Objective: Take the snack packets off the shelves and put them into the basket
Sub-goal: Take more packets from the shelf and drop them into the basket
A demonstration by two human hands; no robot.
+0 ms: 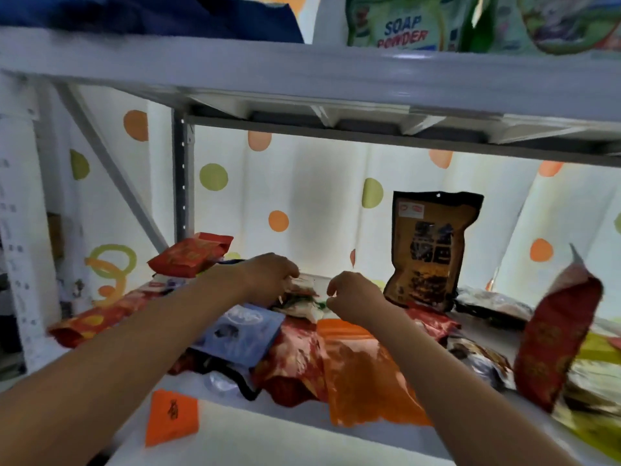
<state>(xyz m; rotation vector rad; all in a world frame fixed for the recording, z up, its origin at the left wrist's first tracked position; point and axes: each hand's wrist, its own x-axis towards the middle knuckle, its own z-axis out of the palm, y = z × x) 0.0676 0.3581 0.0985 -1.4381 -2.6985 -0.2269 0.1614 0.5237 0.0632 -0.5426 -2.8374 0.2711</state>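
Here the picking-up step is in hand: both hands reach deep into the middle white metal shelf [235,418] toward a small white packet with green and red print [304,299] lying at the back of the heap. The left hand [268,277] has its fingers curled down onto the packet's left edge, seemingly pinching it, though blur keeps the contact uncertain. The right hand [353,297] hovers just beside the packet's right end with fingers curled, and I cannot tell whether it touches anything.

Around them lie more snack packets: a flat orange translucent pouch [363,371], a pale blue square packet [242,331], crinkled red foil packets [295,358], a tall brown-and-black pouch [430,250] standing upright against the dotted curtain, and a dark red bag [554,338] tilted at the right. The basket is not in view.

Next, I judge, the hands need a firm grip on the white packet, then a lift clear of the pile and a turn away toward the basket.
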